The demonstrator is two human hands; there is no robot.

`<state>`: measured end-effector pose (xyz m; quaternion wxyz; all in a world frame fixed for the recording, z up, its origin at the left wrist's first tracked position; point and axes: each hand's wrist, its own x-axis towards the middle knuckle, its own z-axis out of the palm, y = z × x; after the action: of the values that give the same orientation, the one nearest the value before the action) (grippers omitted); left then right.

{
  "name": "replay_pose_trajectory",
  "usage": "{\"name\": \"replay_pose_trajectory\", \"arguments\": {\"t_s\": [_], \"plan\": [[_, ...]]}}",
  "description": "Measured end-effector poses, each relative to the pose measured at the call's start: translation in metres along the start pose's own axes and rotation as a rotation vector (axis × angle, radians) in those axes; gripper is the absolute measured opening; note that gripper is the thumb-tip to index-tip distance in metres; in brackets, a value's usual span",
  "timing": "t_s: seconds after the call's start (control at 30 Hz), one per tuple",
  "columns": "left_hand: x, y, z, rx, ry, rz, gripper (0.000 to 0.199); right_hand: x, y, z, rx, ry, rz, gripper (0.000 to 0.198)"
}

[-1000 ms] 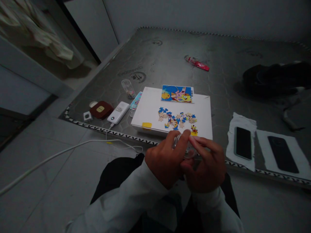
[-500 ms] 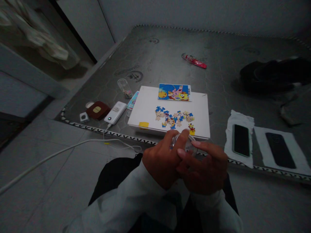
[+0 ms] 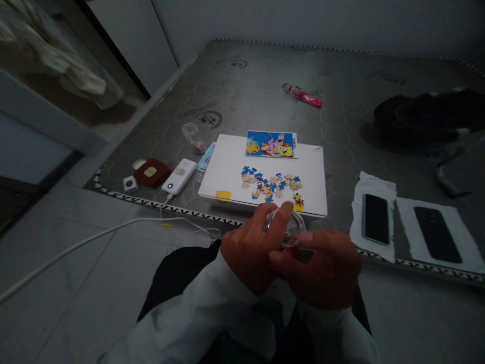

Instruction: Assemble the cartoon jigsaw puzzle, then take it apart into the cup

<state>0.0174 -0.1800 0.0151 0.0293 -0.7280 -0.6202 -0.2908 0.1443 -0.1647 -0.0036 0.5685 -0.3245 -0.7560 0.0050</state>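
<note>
Just in front of the white box's near edge, my left hand (image 3: pixel 252 250) is closed around a clear round plastic container (image 3: pixel 297 225), its circular rim turned up. My right hand (image 3: pixel 322 268) grips the near side of that container, index fingertip on the rim and thumb lower down; part of the grip is hidden. Loose jigsaw pieces (image 3: pixel 271 184), some blue and some bare-backed, lie scattered on the white box (image 3: pixel 223 169) beyond my hands. A cartoon picture card (image 3: pixel 271 144) lies behind them on the same box.
Left of the box are a clear tube with small bits (image 3: pixel 194 139), a white power bank (image 3: pixel 180 176) with a cable, a brown case (image 3: pixel 152 173) and a small white cube (image 3: pixel 131 183). Two phones (image 3: pixel 376 219) lie on paper to the right. A red packet (image 3: pixel 303 96) lies farther back.
My right hand has drawn back slightly to the right and toward me, its fingers moving off the container's top, so more of the round rim shows. My left hand has barely moved.
</note>
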Motion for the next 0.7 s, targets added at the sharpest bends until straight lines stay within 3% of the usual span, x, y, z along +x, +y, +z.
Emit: {"name": "replay_pose_trajectory", "arguments": {"t_s": [0.27, 0.47, 0.7], "plan": [[-0.001, 0.001, -0.002, 0.016, -0.025, -0.008, 0.044, 0.0, 0.005, -0.001, -0.045, -0.014, -0.041, 0.017], [-0.001, 0.001, 0.0, 0.028, -0.021, -0.021, 0.048, -0.002, 0.014, 0.003, -0.153, -0.008, 0.092, 0.057], [0.001, -0.001, 0.002, 0.036, -0.014, -0.039, 0.05, -0.006, 0.017, 0.009, -0.089, -0.1, 0.146, 0.06]]}}
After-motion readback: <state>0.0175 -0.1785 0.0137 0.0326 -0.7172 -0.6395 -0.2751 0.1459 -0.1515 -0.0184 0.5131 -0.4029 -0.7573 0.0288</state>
